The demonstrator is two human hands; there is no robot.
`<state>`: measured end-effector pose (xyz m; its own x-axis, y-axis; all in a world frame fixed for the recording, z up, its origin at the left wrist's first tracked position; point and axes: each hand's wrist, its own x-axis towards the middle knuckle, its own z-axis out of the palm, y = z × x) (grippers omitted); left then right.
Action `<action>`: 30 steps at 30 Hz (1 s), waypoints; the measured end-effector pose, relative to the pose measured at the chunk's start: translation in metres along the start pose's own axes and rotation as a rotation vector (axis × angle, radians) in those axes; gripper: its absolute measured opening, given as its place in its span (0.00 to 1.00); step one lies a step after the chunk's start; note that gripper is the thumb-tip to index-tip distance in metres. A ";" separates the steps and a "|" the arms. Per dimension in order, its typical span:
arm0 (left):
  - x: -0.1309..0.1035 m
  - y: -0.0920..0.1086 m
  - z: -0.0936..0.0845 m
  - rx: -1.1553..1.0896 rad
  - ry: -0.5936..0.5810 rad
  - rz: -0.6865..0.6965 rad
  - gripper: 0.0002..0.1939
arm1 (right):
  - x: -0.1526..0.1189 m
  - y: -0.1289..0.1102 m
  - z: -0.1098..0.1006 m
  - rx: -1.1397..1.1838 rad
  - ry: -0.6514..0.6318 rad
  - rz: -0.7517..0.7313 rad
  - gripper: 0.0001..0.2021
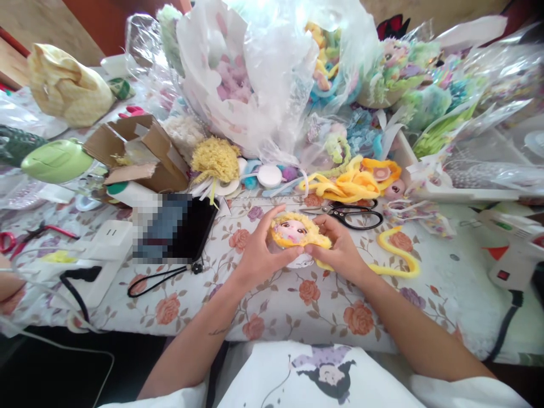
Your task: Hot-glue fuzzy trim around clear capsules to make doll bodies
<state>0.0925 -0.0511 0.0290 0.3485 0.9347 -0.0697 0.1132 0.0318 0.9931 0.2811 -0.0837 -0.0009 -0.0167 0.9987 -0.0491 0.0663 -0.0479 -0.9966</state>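
Note:
A small doll head (293,229) with a painted face and yellow fluffy trim around it sits between my hands, over the flowered cloth. My left hand (266,246) is wrapped round its left side, thumb along the lower edge. On the other side my right hand (338,246) pinches the yellow trim at the lower right edge. A yellow fuzzy strip (402,271) trails from beneath my right hand and curves across the cloth. Something white and round shows under the head, partly hidden by my thumbs.
Black-handled scissors (361,218) lie just beyond my right hand. A phone (178,226) is at the left, a glue gun (512,249) at the far right. Behind stand a cardboard box (140,153), yellow-orange strips (352,181) and plastic bags (272,73). Another person's arm (8,283) shows at left.

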 end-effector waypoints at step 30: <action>0.012 -0.006 -0.025 -0.458 -0.245 -0.126 0.31 | -0.003 -0.004 -0.003 0.171 -0.069 0.053 0.24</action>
<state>0.0725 -0.0307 0.0250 0.5720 0.8051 -0.1569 -0.2301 0.3411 0.9114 0.2842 -0.0866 0.0034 -0.0869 0.9912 -0.1002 -0.1020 -0.1089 -0.9888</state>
